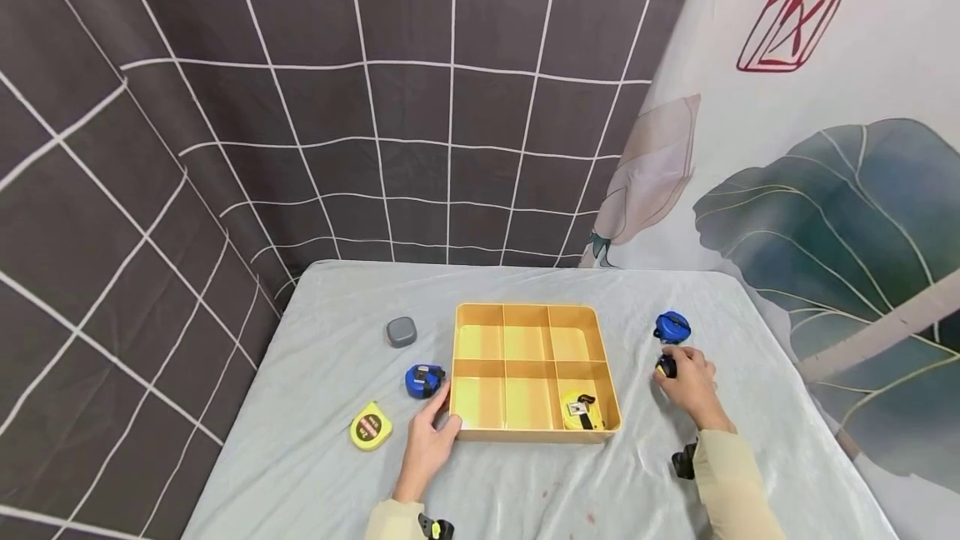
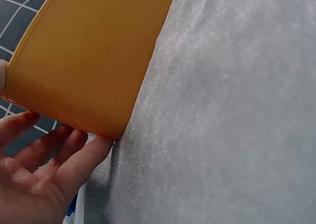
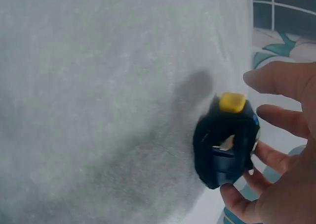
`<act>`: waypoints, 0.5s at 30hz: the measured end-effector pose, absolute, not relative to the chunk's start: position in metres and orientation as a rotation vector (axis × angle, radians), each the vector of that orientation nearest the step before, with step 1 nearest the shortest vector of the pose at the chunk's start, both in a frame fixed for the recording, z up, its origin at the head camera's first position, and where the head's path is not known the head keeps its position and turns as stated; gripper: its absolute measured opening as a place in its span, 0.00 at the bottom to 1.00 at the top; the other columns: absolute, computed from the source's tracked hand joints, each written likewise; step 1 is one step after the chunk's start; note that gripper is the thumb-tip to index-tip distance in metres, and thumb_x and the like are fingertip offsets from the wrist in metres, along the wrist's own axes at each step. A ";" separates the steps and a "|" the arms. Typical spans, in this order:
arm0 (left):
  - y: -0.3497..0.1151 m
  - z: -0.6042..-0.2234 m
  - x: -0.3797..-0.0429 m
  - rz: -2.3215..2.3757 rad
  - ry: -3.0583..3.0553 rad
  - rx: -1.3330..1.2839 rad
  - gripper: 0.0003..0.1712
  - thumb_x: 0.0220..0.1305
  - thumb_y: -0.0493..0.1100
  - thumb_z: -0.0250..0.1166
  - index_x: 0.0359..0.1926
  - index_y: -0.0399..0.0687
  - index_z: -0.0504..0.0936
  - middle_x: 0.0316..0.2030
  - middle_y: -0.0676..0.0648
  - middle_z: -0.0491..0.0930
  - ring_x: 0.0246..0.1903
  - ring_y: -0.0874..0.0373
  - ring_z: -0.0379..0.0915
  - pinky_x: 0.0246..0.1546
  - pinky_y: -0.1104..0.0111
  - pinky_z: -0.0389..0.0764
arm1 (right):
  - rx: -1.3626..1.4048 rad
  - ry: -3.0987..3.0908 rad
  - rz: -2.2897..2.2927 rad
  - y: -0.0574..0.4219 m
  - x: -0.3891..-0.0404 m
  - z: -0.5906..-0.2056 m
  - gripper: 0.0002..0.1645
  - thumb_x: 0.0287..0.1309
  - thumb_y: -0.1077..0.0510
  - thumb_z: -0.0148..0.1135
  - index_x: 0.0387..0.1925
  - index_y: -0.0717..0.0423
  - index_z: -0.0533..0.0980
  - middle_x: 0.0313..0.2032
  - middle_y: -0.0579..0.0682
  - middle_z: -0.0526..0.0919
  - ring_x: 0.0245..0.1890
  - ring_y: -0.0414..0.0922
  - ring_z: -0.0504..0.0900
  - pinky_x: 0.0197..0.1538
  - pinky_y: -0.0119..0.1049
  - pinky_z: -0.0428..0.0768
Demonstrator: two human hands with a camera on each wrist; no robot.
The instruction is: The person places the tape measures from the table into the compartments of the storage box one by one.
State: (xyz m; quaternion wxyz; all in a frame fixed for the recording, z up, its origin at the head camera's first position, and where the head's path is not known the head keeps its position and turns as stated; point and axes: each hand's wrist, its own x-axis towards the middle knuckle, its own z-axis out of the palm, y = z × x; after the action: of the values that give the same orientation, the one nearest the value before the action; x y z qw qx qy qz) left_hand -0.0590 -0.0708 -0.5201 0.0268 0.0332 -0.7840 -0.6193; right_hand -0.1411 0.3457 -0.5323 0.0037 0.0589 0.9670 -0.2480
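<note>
A yellow divided box (image 1: 531,436) with six compartments stands mid-table. My left hand (image 1: 429,444) holds its near left corner; in the left wrist view fingertips (image 2: 98,147) meet the orange wall's lower edge. A yellow tape measure (image 1: 581,412) lies in the near right compartment. To the right of the box, my right hand (image 1: 692,382) is around a dark tape measure (image 3: 224,145) with a yellow button. Some fingers touch its side, while the thumb (image 3: 276,78) stands apart from it. Just beyond that hand lies a blue tape measure (image 1: 672,327).
Left of the box lie a grey rounded-square object (image 1: 401,332), another blue tape measure (image 1: 424,381) close by the left hand, and a yellow-green tape measure (image 1: 371,427). A pale cloth (image 1: 540,490) covers the table. Dark grid-patterned curtain (image 1: 405,107) hangs behind and left.
</note>
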 end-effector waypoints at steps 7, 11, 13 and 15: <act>-0.071 -0.524 -0.058 -1.933 -2.421 0.100 0.32 0.53 0.29 0.56 0.62 0.33 0.66 0.61 0.36 0.65 0.60 0.47 0.64 0.59 0.57 0.63 | 0.249 3.030 -0.751 0.349 -0.143 -0.542 0.29 0.51 0.58 0.58 0.55 0.64 0.66 0.56 0.72 0.55 0.52 0.74 0.52 0.41 0.65 0.60; -0.071 -0.525 -0.058 -1.928 -2.424 0.113 0.32 0.53 0.29 0.56 0.62 0.34 0.66 0.61 0.37 0.65 0.59 0.48 0.65 0.59 0.57 0.63 | 0.244 2.999 -0.729 0.351 -0.148 -0.542 0.27 0.52 0.58 0.57 0.55 0.62 0.67 0.57 0.71 0.54 0.51 0.75 0.52 0.41 0.66 0.60; -0.071 -0.532 -0.061 -1.926 -2.421 0.114 0.32 0.53 0.29 0.56 0.62 0.35 0.66 0.61 0.38 0.66 0.59 0.48 0.65 0.59 0.56 0.63 | 0.252 2.975 -0.715 0.352 -0.152 -0.542 0.27 0.52 0.58 0.57 0.55 0.61 0.67 0.57 0.71 0.53 0.51 0.75 0.53 0.41 0.67 0.59; -0.072 -0.543 -0.065 -1.913 -2.416 0.110 0.32 0.52 0.29 0.56 0.62 0.37 0.67 0.61 0.39 0.66 0.58 0.50 0.66 0.58 0.56 0.64 | 0.259 2.967 -0.697 0.354 -0.155 -0.544 0.27 0.51 0.57 0.57 0.55 0.60 0.67 0.57 0.71 0.53 0.51 0.75 0.53 0.40 0.67 0.59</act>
State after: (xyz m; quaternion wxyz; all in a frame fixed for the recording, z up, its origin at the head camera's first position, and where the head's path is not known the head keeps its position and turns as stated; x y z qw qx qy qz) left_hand -0.0648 -0.0720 -0.5434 0.0291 0.0356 -0.7831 -0.6202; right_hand -0.1545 0.3537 -0.5437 0.0415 0.0845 0.9692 -0.2276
